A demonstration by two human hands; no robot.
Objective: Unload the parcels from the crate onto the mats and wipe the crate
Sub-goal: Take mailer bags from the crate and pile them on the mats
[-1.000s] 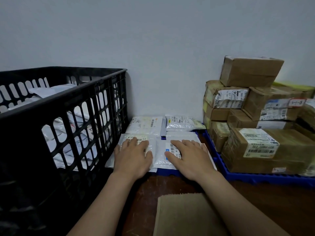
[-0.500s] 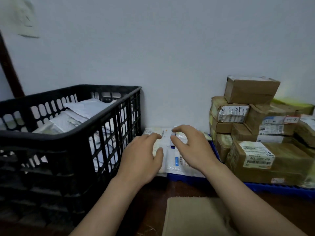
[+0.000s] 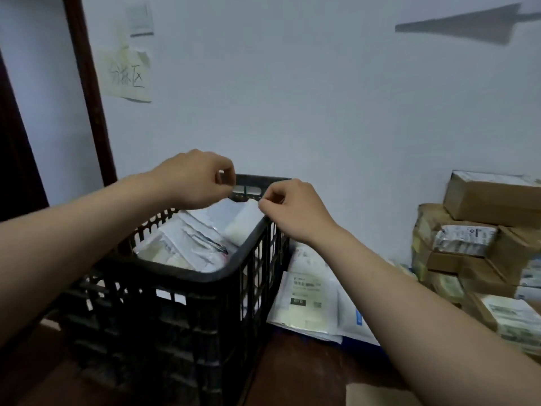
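A black crate [image 3: 210, 276] is being seen on the dark floor [image 3: 292, 373] against the wall, and it is being filled almost to the rim by white parcels [image 3: 187, 244]. Above its far end, the left hand [image 3: 193, 180] is being held with fingers curled and nothing visible in them. The top corner of an upright parcel [image 3: 243, 227] is being touched by the curled fingers of the right hand [image 3: 295, 212]; whether it is being pinched cannot be told. Flat mailers [image 3: 310, 303] are being shown just beside the crate, with stacked cardboard boxes [image 3: 491, 200] further right.
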